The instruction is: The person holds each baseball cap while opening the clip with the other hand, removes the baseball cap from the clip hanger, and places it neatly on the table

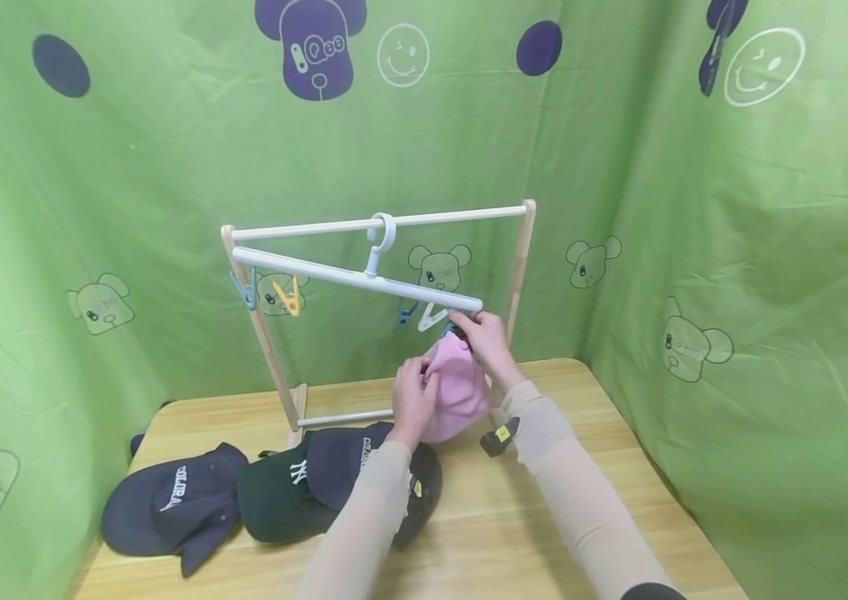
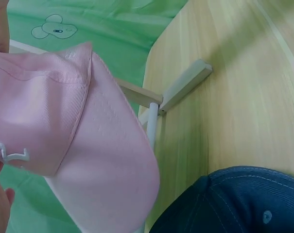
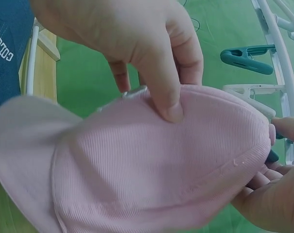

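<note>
A pink cap point(image 1: 460, 390) hangs below the low right end of a white hanger point(image 1: 319, 271), its brim pointing down. My left hand point(image 1: 412, 402) pinches the cap's crown near its front, with the thumb on the fabric. White raised lettering shows beside those fingers in the left wrist view. Up at the crown's top, my right hand point(image 1: 490, 343) curls its fingers around a teal clip point(image 3: 272, 156) at the hanger's end, touching the cap's button. The clip is mostly hidden by the fingers and cap, so whether it bites the fabric cannot be seen.
The hanger tilts on a wooden rack point(image 1: 262, 342). Other clips hang from it: blue point(image 1: 246, 290), yellow point(image 1: 289, 297), dark blue point(image 1: 406, 313) and white point(image 1: 431, 317). Several dark caps point(image 1: 169, 504) lie along the table's left point(image 1: 499, 533). Green curtains point(image 1: 169, 150) surround it.
</note>
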Demonstrator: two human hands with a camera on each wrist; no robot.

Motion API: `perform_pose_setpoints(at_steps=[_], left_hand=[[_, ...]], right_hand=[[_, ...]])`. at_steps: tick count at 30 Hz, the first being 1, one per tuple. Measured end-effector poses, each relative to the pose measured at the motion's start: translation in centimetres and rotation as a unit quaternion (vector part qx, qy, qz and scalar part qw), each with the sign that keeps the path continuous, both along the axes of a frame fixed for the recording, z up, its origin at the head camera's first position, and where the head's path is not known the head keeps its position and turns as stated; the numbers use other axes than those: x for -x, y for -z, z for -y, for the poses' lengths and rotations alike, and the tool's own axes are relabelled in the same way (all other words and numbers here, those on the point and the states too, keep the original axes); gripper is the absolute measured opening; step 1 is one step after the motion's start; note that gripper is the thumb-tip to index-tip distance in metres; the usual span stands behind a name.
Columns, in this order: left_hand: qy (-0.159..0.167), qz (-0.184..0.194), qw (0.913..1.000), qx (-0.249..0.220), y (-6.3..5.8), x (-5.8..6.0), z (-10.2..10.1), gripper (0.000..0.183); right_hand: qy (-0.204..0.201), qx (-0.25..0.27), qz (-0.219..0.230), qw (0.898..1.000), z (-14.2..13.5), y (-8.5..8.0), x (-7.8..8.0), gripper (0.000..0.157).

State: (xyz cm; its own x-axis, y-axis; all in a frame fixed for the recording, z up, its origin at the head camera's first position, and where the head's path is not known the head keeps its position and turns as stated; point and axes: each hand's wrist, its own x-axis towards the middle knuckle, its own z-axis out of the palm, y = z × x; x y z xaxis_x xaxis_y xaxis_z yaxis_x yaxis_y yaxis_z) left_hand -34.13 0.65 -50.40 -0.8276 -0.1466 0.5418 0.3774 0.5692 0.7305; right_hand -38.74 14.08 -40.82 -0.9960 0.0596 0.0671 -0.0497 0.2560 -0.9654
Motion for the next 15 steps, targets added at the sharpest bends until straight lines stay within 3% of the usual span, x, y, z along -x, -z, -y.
perform_pose_setpoints(at_steps=[8,15], left_hand=[[-0.019,-0.063,0.9978,-0.010,-0.06,-0.43,0.40,0.018],[0.014,-0.090,0.9936,-0.067,-0.01,-0.35,0.79,0.018]], right_hand=[[0.000,0.007,0.023,1.000,-0.10,-0.09,0.09,0.044],[-0.004,-0.008,0.025,1.000,-0.32,0.38,0.32,0.047]])
